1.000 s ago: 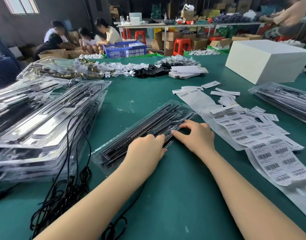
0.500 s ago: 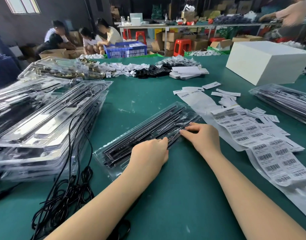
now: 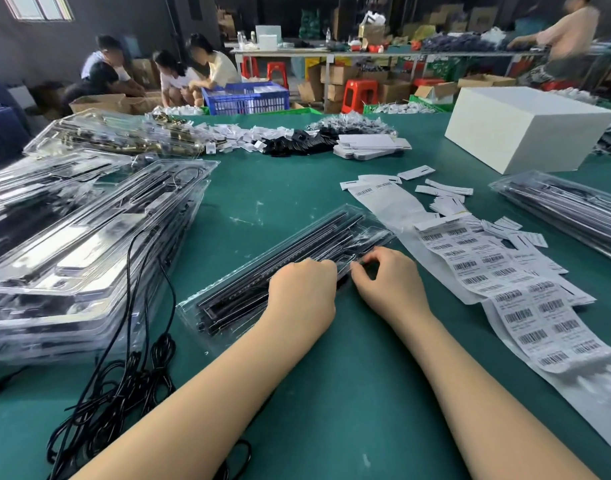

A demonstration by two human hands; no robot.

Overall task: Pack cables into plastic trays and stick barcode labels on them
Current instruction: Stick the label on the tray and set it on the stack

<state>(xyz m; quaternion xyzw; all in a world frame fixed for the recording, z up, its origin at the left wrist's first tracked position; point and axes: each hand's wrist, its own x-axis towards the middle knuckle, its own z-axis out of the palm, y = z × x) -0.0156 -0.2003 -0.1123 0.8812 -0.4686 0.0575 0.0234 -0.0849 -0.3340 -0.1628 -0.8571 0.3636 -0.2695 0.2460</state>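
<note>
Nearest, at 7 o'clock on the green table (image 3: pixel 331 427), a tangle of loose black cables (image 3: pixel 117 386) lies partly under the left forearm; strands cannot be counted, and they look limp and light, best gathered as a bundle, not pulled by one end. Just beyond, at centre, one clear plastic tray (image 3: pixel 283 271) lies diagonally from 7 toward 1 o'clock, holding long black strips. Left hand (image 3: pixel 302 296): grip curled downward, knuckles up, bearing on the tray's near edge at mid-length; whether the fingers pinch anything is hidden. Right hand (image 3: pixel 390 275): grip drawn together, thumb and forefinger pinching at the tray's near edge, just beside the left hand. Judgement: the tray is thin blister plastic, light, glossy and likely slippery, springy, prone to crease; hold it by the rim flange with both hands spread along its length, not by one end. At 3 o'clock, one long sheet of barcode labels (image 3: pixel 525 296) trails off the near right corner, two labels per row, roughly ten rows legible; thin paper, flimsy, lift by an edge. At 9 o'clock, stacked trays (image 3: pixel 89 258), at least two piles, count per pile unreadable. At 2 o'clock, one further tray stack (image 3: pixel 567 209). Farther, at 1 o'clock, one white box (image 3: pixel 525 133); at 12 o'clock, heaps of small white and black parts (image 3: pixel 297 140), uncountable.
</note>
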